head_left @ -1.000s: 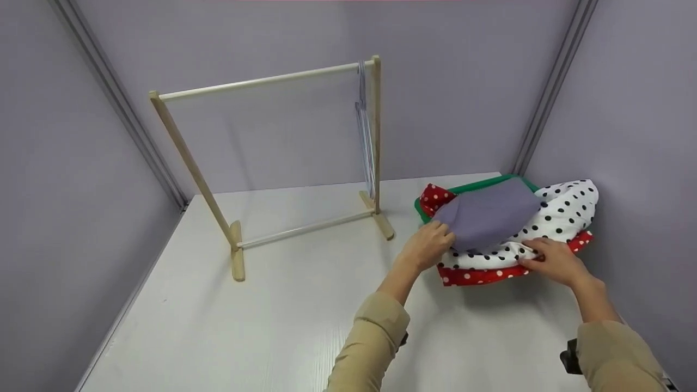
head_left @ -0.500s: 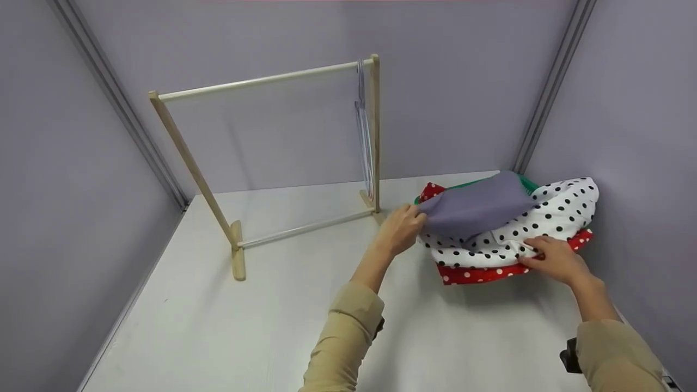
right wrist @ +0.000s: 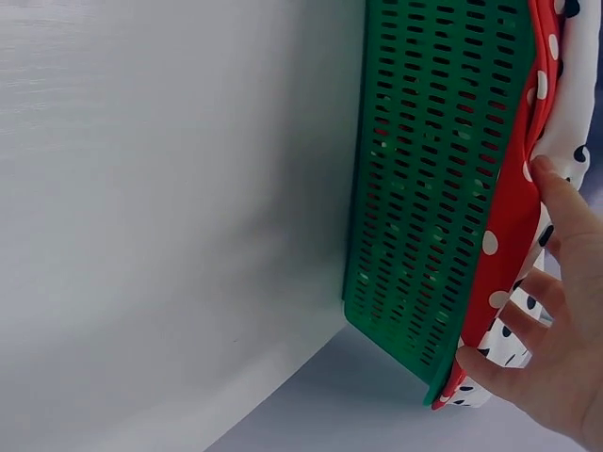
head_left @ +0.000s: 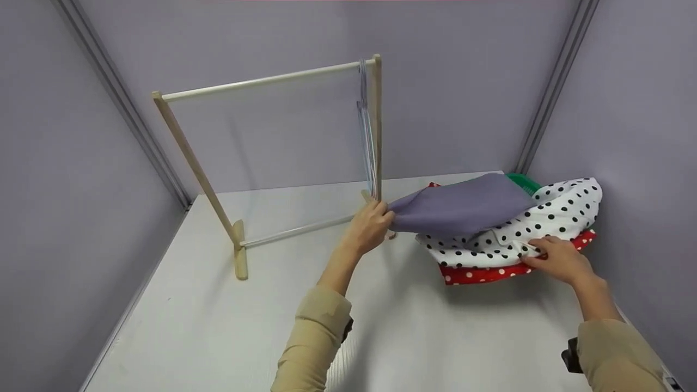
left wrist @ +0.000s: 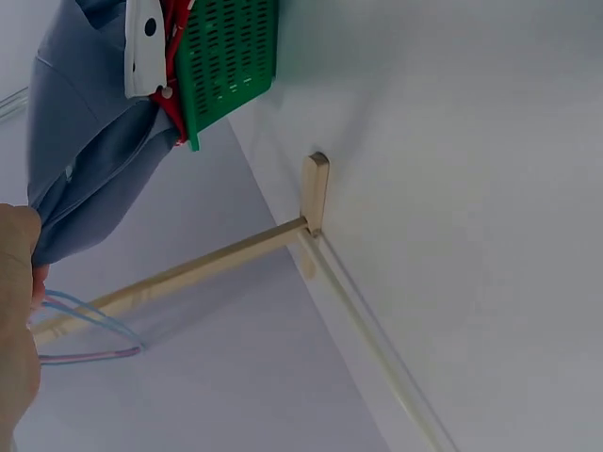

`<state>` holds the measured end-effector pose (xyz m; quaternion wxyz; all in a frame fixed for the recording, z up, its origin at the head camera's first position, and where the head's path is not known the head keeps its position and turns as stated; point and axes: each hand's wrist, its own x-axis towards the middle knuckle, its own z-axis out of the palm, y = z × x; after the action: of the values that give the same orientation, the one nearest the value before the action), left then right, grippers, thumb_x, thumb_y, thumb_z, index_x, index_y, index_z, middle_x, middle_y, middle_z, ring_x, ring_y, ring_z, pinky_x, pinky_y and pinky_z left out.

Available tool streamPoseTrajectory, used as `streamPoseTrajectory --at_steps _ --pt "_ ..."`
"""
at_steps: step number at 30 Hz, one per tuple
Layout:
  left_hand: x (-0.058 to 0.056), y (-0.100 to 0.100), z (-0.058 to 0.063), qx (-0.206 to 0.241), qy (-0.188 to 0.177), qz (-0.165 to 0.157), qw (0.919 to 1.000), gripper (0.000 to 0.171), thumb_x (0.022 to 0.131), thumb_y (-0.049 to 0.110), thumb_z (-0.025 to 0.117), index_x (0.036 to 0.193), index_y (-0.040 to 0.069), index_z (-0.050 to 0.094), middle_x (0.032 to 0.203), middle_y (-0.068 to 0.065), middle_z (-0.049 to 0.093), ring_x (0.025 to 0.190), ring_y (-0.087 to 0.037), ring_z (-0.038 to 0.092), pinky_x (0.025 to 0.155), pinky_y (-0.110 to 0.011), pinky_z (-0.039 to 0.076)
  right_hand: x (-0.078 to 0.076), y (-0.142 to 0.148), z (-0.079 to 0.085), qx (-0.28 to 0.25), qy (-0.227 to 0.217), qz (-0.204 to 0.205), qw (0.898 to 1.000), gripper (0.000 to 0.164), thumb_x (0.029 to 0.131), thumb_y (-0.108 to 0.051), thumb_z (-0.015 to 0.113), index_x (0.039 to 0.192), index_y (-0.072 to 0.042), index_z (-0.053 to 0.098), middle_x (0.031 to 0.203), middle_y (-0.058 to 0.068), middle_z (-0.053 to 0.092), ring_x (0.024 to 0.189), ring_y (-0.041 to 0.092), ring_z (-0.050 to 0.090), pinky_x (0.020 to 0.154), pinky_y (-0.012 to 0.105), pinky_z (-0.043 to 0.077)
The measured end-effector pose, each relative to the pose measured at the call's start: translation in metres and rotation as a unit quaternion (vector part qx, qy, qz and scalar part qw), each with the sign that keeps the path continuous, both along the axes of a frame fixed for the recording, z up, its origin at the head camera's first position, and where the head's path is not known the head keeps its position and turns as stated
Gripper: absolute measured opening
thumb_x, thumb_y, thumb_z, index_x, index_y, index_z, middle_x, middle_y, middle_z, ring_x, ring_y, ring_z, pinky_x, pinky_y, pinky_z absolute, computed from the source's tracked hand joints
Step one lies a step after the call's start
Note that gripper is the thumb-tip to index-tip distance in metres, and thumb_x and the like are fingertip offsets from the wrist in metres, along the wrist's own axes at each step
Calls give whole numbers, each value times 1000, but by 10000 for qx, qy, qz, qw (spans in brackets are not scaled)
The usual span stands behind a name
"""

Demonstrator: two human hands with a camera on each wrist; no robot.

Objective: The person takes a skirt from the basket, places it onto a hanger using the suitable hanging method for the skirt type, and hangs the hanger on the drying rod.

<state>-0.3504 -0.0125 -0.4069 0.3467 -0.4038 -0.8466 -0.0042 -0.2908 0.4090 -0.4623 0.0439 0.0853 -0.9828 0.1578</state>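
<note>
My left hand [head_left: 369,227] grips the end of a plain purple-grey cloth [head_left: 463,207] in the head view. The cloth stretches from the fist, beside the rack's right post, back over the heap. In the left wrist view, the same cloth [left wrist: 94,132] hangs in folds from the fingers. My right hand [head_left: 561,260] pinches the front of a white cloth with black dots [head_left: 566,207] between thumb and fingers. Under it lies a red cloth with white dots [head_left: 479,275]. Both drape over the rim of a green slotted basket [right wrist: 424,188], mostly hidden in the head view.
A wooden rack with a white top rail [head_left: 261,80] stands left of the basket. Several thin hangers [head_left: 366,136] hang together at its right end. Grey walls [head_left: 642,163] bound the white table [head_left: 218,337] at the back and both sides.
My left hand has moved left from the basket toward the rack's right post, drawing the purple-grey cloth along and stretching it. My right hand has stayed on the white dotted cloth.
</note>
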Motion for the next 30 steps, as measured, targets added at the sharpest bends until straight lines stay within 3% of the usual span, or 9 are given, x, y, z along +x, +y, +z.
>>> streamPoseTrajectory --at_steps 4,8,13,24,30 --pt "4 -20 1 -189 -275 157 9993 7 80 7 68 82 4 62 86 -8 57 81 -22 56 72 -32 47 0 1 -3 -2 23 38 10000 59 86 -41 61 123 4 52 122 33 46 111 53 37 82 66 35" --pt "6 -41 1 -257 -345 109 9990 7 79 5 67 80 4 60 83 -8 56 75 -23 55 69 -34 46 -1 2 -5 -21 89 88 9999 59 85 -39 62 123 6 52 120 34 47 109 53 38 84 65 35" --pt "9 -69 -2 -54 -352 89 9993 9 76 0 68 77 1 59 77 -8 53 69 -23 53 64 -34 46 -2 1 -4 -41 124 144 9998 58 86 -37 62 122 6 52 119 34 47 109 54 38 85 64 34" --pt "11 -129 -27 322 -434 293 9981 10 73 -8 65 73 -1 58 73 -12 51 66 -28 52 62 -39 45 -1 0 0 -77 -10 89 9999 59 87 -37 61 124 7 50 121 36 44 110 55 34 85 67 33" --pt "15 -158 -43 144 -554 693 9959 9 74 -7 65 76 -2 57 75 -12 50 68 -28 53 62 -39 46 -1 0 -3 -124 23 82 9999 57 87 -35 61 123 7 50 121 36 44 110 55 34 86 66 33"
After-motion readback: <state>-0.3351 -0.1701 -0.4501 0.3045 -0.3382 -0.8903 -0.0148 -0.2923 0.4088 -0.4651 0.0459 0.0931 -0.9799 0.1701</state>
